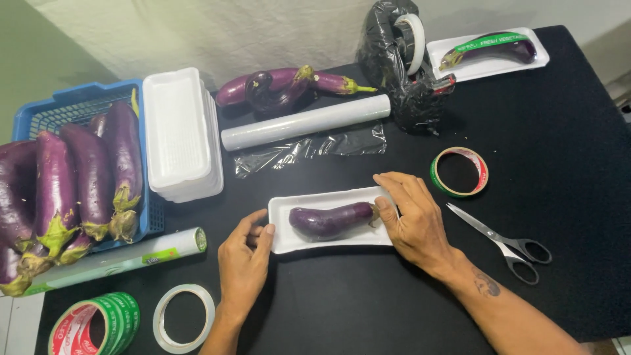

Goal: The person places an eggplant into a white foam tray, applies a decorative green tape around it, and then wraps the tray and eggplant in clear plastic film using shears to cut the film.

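Eggplant (pixel 330 219), one short purple piece, lies lengthwise in the white foam tray (pixel 289 236) at the middle of the black tabletop (pixel 368 302), and we take that tray as our landmark. Our left hand (pixel 244 260) rests at the tray's left end, fingers loosely bent against its rim, gripping nothing. Our right hand (pixel 411 217) lies flat and open over the tray's right end, thumb by the eggplant's stem.

Just behind the tray we count one roll of cling film (pixel 305 122) with a loose sheet pulled out, and behind that three loose eggplants (pixel 282 85) in a heap. Far left of the tray stands one stack of empty white trays (pixel 179 135) beside one blue basket (pixel 59 108), where we count roughly seven eggplants, though some are cut off by the edge. Near left of the tray lies a second film roll (pixel 121 258).

Right of the tray we see one red-and-green tape ring (pixel 459 172) and one pair of scissors (pixel 499 240). Far behind on the right sit one tape dispenser wrapped in black plastic (pixel 401 59) and one finished tray (pixel 488 51) holding one eggplant. In front of the tray, to the left, lie two more tape rolls (pixel 184 318), one clear and one red-and-green.
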